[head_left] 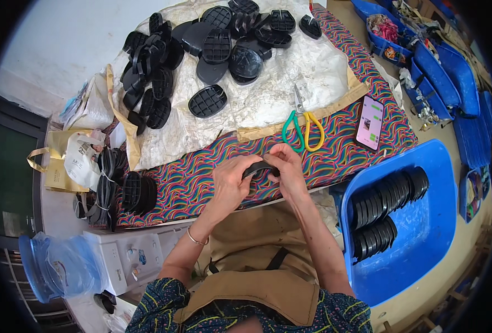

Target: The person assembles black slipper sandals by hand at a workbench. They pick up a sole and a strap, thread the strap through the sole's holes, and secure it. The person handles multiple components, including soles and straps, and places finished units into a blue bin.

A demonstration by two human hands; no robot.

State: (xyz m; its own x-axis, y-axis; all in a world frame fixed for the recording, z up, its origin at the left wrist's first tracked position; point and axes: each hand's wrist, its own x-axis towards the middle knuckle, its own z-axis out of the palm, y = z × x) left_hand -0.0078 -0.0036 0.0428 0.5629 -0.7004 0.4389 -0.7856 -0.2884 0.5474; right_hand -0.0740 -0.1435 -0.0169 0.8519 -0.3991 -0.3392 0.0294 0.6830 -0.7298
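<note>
At twelve o'clock from my body, my left hand (232, 180) and right hand (289, 170), close together, are gripping a curved black piece (258, 166) above the patterned cloth (196, 166). From it, scissors (299, 109) are lying at one, a phone (370, 123) at two, black soles (217, 45) farther off at eleven.

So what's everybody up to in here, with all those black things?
Someone has both hands on one curved black piece: the left hand and the right hand hold the piece above a wavy-patterned cloth. Farther back, lots of black pads lie on a whitish sheet, near green-and-yellow-handled scissors. On the right, a blue tub holds rows of black pieces.
</note>
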